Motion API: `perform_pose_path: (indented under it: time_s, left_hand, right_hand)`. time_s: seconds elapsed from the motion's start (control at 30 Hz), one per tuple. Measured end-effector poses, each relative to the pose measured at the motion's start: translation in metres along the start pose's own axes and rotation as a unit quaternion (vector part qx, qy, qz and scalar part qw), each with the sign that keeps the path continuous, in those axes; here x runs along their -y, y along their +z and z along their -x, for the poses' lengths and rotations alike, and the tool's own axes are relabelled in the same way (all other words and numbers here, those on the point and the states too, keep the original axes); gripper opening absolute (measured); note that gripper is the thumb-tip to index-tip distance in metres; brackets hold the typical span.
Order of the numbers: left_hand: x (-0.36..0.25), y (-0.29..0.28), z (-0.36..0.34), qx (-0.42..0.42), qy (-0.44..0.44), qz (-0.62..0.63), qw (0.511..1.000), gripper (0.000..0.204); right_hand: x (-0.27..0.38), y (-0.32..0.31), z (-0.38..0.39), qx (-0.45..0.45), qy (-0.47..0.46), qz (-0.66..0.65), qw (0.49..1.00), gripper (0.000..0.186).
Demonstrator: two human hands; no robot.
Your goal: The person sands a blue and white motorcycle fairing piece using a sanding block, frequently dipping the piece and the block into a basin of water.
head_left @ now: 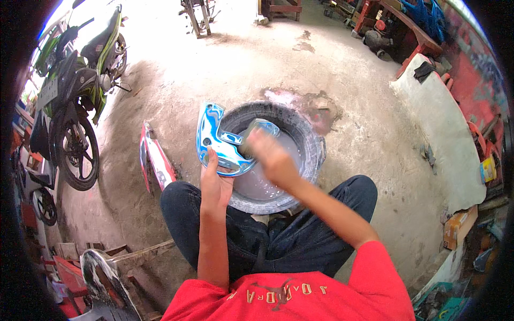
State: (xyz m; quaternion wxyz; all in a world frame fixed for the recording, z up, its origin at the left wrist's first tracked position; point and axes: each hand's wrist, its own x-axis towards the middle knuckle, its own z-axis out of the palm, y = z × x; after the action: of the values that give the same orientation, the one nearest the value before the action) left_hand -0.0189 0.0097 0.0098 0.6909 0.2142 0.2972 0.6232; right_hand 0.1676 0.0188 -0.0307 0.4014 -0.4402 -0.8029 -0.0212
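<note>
My left hand (217,188) grips the lower edge of a curved blue-and-white motorcycle body panel (214,140), its thumb on the upper face. The panel is tilted over the left side of a round black basin (317,160) that holds cloudy grey water. Patches of blue, white and grey show on its worn surface. My right hand (274,163), smeared by motion, presses a dark grey piece of sandpaper (247,140) against the panel's right part. The fingers hide much of the sandpaper.
A red-and-white body panel (156,158) lies on the concrete floor left of the basin. A black-and-green motorcycle (80,101) stands at the far left. To the right are a pale slab (436,134) and a cardboard box (459,227). A black-and-white panel (101,283) lies near the lower left.
</note>
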Motion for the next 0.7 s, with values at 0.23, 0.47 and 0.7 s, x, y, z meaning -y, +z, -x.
perform_pose_path:
  time_s: [0.23, 0.47, 0.7]
  left_hand:
    - [0.004, 0.003, -0.002, 0.015, -0.008, 0.004, 1.000, 0.042]
    - [-0.001, -0.004, 0.000, -0.005, 0.011, -0.011, 1.000, 0.044]
    - [-0.004, -0.027, -0.005, -0.008, -0.003, -0.036, 0.999, 0.044]
  right_hand:
    - [-0.034, -0.009, -0.021, -0.037, 0.130, 0.012, 0.991, 0.056]
    - [0.014, -0.006, -0.006, 0.009, -0.062, -0.073, 0.995, 0.055]
    - [0.048, -0.008, 0.003, 0.040, -0.082, -0.114, 0.989, 0.051]
